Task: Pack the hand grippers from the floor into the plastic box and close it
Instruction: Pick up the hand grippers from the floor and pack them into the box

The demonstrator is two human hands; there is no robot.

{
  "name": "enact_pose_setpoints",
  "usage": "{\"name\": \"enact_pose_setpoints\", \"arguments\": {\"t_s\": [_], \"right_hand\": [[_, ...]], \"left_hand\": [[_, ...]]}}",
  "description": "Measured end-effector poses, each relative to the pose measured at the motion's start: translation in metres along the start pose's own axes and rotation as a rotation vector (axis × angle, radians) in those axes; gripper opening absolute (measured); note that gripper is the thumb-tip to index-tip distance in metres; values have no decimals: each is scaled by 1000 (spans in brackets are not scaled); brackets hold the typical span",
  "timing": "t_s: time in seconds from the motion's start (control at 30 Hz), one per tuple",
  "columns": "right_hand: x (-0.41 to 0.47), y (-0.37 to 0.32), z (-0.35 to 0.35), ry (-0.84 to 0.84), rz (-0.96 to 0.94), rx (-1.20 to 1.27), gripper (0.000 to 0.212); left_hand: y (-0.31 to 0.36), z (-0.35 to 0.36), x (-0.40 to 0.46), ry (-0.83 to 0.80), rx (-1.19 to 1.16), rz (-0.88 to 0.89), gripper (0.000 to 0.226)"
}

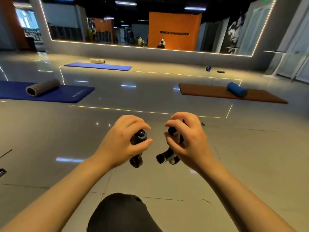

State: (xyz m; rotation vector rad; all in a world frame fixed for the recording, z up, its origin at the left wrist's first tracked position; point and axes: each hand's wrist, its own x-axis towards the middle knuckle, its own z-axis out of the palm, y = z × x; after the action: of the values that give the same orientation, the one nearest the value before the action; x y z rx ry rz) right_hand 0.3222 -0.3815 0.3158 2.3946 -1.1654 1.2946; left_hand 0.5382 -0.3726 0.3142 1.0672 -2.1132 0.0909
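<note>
Left hand [124, 141] is gripping one black hand gripper [138, 148], right hand [187, 139] is gripping another [170, 154], both above the floor [250, 156]. Probably light, stiff, springy; hold by handles. Box not visible.

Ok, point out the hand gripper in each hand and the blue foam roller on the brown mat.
Left hand's hand gripper [140, 136]: head view, on its round black handle end.
Right hand's hand gripper [167, 157]: head view, on the lower black handle.
Blue foam roller [237, 89]: head view, on its curved side.
</note>
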Motion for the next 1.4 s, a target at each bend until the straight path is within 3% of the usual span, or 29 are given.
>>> {"name": "enact_pose_setpoints", "arguments": {"t_s": [0.33,0.8,1.13,1.4], "right_hand": [[-74,78,-135,22,166,-6,24],[-133,127,-129,-51,378,-27,22],[-159,110,-123,-38,562,-39,21],[-204,97,-184,-73,589,-47,23]], "left_hand": [[159,86,47,-34,-204,-1,42],[168,162,18,-170,-232,-184,40],[173,152,12,-140,-166,-61,37],[244,146,-6,-174,-247,-71,43]]}}
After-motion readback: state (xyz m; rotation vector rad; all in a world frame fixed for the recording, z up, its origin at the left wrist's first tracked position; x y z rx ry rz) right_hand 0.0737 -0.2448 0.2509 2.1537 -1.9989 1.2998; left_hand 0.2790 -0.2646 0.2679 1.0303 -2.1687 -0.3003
